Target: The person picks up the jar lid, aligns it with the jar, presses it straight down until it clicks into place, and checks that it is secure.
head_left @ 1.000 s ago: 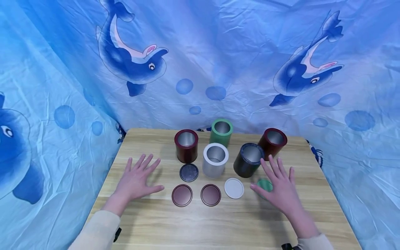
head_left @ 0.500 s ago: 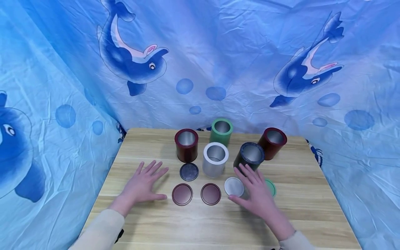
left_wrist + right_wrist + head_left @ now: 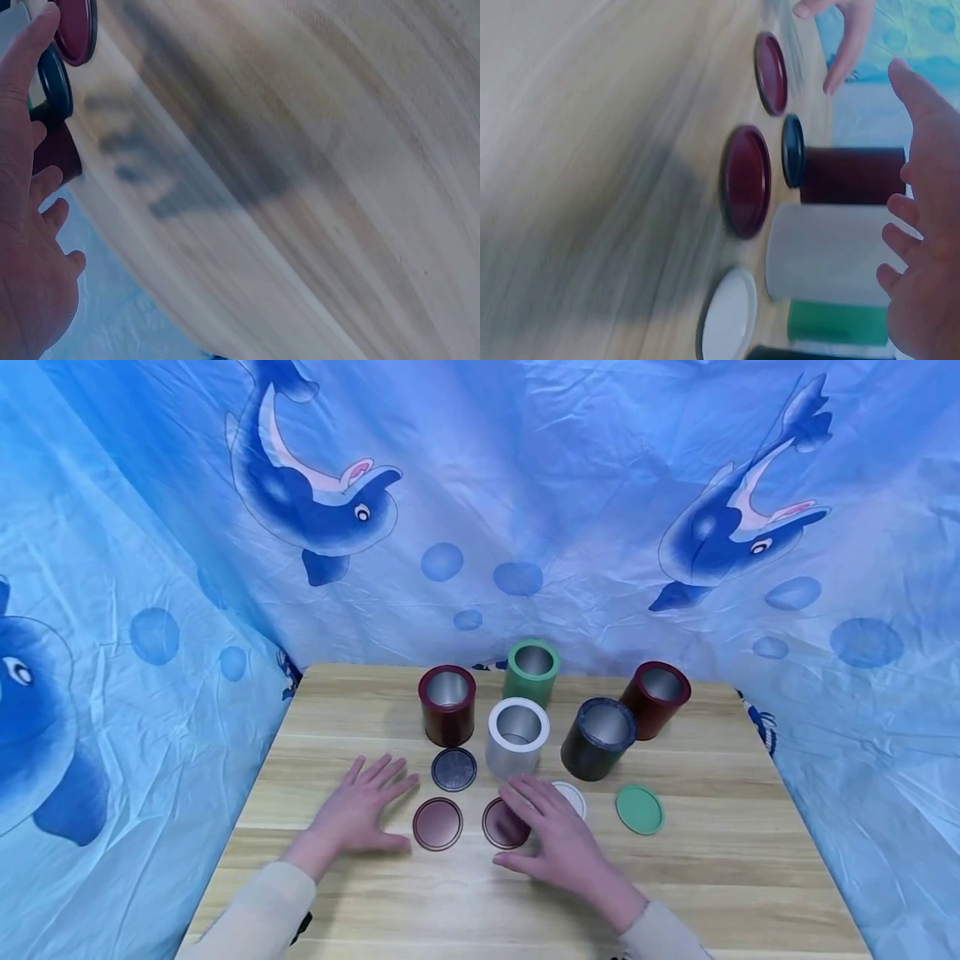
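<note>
My left hand (image 3: 360, 814), fingers spread, hovers just left of a dark red lid (image 3: 438, 824) and holds nothing. Over the table, my right hand (image 3: 558, 839) is also spread and holds nothing; in the head view it overlaps a second dark red lid (image 3: 504, 827) and part of the white lid (image 3: 572, 797). The right wrist view shows that second red lid (image 3: 747, 182) lying flat, apart from the hand. A black lid (image 3: 453, 769) lies behind the left red one, and a green lid (image 3: 640, 810) lies to the right.
Open-topped cans stand behind the lids: a dark red can (image 3: 447, 710), a green can (image 3: 531, 672), a white can (image 3: 516, 739), a black can (image 3: 597, 742) and another dark red can (image 3: 656, 700). A blue dolphin-print cloth (image 3: 570, 485) hangs behind the wooden table (image 3: 420, 910).
My right hand has moved left from over the green lid, past the white lid, to the second red lid. The left hand has shifted slightly right and nearer. Cans and lids have stayed put.
</note>
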{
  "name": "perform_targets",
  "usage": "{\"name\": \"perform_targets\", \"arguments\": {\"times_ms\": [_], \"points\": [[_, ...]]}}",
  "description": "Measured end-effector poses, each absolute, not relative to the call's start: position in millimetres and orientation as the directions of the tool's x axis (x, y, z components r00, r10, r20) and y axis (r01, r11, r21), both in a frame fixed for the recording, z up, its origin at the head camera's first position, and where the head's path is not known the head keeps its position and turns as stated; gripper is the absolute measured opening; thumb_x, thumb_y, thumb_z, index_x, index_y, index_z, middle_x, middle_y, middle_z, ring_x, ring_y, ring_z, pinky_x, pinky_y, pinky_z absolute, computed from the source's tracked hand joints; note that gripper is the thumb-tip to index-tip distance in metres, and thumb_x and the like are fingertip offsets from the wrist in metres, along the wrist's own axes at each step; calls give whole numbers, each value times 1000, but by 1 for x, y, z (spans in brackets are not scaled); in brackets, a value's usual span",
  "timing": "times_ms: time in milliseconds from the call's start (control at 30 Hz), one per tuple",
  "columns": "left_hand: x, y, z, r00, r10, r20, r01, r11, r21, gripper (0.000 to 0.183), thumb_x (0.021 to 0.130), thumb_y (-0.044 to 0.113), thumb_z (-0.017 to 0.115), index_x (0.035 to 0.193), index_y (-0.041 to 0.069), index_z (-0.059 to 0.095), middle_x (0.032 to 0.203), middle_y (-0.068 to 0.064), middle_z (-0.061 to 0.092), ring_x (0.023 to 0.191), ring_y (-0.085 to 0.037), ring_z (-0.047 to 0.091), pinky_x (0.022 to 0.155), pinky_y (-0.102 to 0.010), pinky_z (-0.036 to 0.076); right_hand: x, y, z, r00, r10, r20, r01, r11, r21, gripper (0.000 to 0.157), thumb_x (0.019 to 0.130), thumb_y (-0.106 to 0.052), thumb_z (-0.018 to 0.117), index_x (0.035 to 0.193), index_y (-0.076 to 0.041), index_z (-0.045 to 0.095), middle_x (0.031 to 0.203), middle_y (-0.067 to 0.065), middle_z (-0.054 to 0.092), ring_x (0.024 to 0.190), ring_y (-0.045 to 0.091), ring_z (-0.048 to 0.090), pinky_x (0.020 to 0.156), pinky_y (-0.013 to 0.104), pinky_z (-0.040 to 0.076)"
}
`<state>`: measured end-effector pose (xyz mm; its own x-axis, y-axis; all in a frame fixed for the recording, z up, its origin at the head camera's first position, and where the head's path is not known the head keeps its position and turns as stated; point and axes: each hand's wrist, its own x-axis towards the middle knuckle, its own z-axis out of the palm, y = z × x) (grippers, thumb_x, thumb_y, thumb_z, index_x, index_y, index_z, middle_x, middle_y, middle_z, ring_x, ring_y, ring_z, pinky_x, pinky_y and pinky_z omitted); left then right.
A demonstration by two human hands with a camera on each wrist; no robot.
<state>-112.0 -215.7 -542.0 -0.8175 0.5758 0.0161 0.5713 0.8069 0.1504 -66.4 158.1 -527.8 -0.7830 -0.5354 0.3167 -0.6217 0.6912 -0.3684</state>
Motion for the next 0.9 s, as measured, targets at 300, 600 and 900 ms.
{"name": "perform_targets", "arguments": {"times_ms": [300,600,900], "points": [[-112,-208,-555,-813,582,8,575,801,168,98,75,71,85,153,17,61,164,-17,48,154,-44,38,125,-70,24,-74,127,-548,-746,-609,270,-665,663,-344,90,87,-68,78,156,-14,57,161,14,53,152,37,44,124,57,36],[-112,-202,-562,-807,591,-9,582,797,161,99,73,74,84,152,19,62,165,-16,47,155,-44,37,125,-71,24,-80,111,-556,-751,-645,144,-644,666,-375,84,91,-61,78,156,-14,56,163,12,51,156,31,39,128,54,30],[-111,-197,-565,-807,590,-36,576,798,177,97,73,73,85,150,17,65,165,-17,46,155,-43,37,125,-70,24,-83,99,-569,-758,-644,100,-629,682,-374,82,92,-60,78,157,-15,56,164,10,50,157,30,37,130,51,27]]}}
